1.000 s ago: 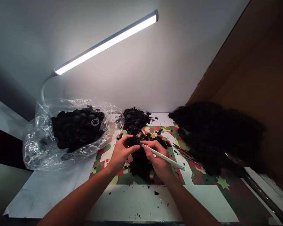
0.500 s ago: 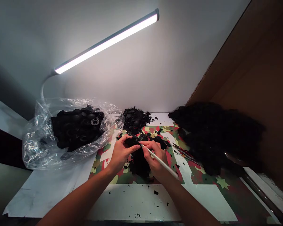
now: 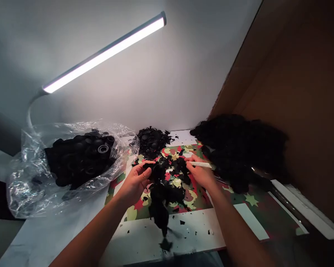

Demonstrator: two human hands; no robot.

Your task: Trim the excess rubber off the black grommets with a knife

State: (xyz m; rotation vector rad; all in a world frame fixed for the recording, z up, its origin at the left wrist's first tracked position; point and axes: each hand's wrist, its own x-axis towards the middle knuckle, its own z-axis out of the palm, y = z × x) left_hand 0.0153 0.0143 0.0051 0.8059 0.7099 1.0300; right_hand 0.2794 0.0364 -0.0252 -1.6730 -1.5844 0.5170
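My left hand (image 3: 136, 181) is closed around a round black rubber part (image 3: 156, 172), held between thumb and fingers above the scraps. To its right, my right hand (image 3: 200, 172) grips a slim white-handled tool (image 3: 202, 164); its tip is hidden by the fingers and dark scraps. Black rubber scraps (image 3: 180, 167) lie beneath and between both hands on a camouflage-patterned sheet (image 3: 193, 193). A dark clump of scraps (image 3: 159, 215) reaches from below the left hand toward the near edge, blurred at its lower end.
On the left lies a clear plastic bag (image 3: 25, 185) full of black rubber parts (image 3: 78, 155). A small scrap pile (image 3: 153, 139) sits at the back, and a large black heap (image 3: 245, 148) on the right beside a cardboard panel (image 3: 289, 81). A lit lamp (image 3: 105, 53) hangs above.
My right hand has moved right with the tool, away from the black part in my left hand. Dark scraps now spread toward the near edge. The camera view has shifted right.
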